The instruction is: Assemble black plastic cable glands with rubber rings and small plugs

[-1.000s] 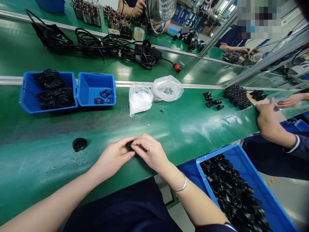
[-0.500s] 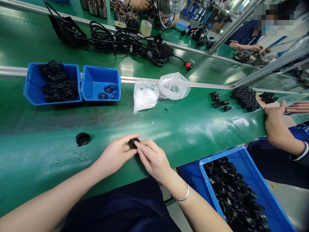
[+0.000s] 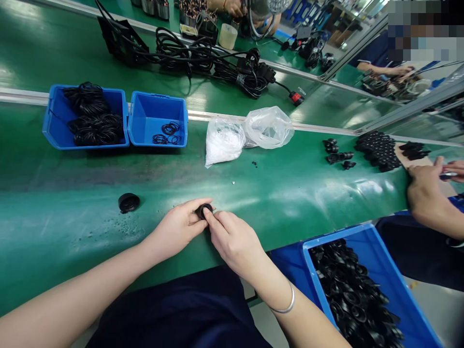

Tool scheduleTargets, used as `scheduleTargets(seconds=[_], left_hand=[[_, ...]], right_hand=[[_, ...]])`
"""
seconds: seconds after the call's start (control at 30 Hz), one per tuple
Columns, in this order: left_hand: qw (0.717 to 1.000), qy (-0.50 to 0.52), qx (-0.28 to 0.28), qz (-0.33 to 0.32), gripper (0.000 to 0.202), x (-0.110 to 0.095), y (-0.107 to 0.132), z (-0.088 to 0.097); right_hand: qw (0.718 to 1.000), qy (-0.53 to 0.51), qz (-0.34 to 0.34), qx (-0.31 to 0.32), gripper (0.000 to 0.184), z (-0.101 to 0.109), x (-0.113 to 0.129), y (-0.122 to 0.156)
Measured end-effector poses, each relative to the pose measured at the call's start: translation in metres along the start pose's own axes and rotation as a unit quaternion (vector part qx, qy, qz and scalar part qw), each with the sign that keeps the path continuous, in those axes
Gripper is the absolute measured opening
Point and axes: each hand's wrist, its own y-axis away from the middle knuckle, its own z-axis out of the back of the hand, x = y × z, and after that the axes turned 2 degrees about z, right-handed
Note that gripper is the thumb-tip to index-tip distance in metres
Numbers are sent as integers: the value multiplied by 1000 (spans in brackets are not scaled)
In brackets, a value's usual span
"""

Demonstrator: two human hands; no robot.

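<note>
A glossy green table (image 3: 308, 193) stretches across the room, edged by a pale metal strip (image 3: 319, 128) and streaked with bright reflections (image 3: 357, 186). Slanting metal bars (image 3: 409, 107) cross the upper right; pale floor (image 3: 431, 309) shows below.

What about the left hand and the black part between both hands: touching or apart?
Touching: the head view shows the left hand pinching the black part between its fingers and thumb.
</note>
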Motion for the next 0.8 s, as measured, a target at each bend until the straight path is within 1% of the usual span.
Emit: scheduleTargets(seconds=[0.1,0.2,0.23,0.3,0.4,0.47,0.63,0.8], left_hand=[[1000,-3,1,4,51,0,0,0],[1000,16,14,16,52,-1,0,0],[999,31,22,18,52,-2,0,-1],[996,75,39,22,52,-4,0,-1],[988,141,55,22,51,-9,1,-1],[983,168,64,28,46,-13,2,0],[963,250,75,69,32,-21,4,5],[949,291,84,87,30,-23,2,8]], right_hand=[[1000,-6,-4,9,50,5,0,-1],[999,-46,-2,6,48,6,-3,-1],[997,-73,-2,-3,47,5,-4,0],[990,-137,-22,-40,46,4,-7,2],[968,-207,-83,-116,46,1,-9,6],[956,-228,-109,-148,43,-1,-9,7],[939,-262,-139,-173,34,-7,-11,7],[930,-278,-164,-175,32,-10,-13,8]])
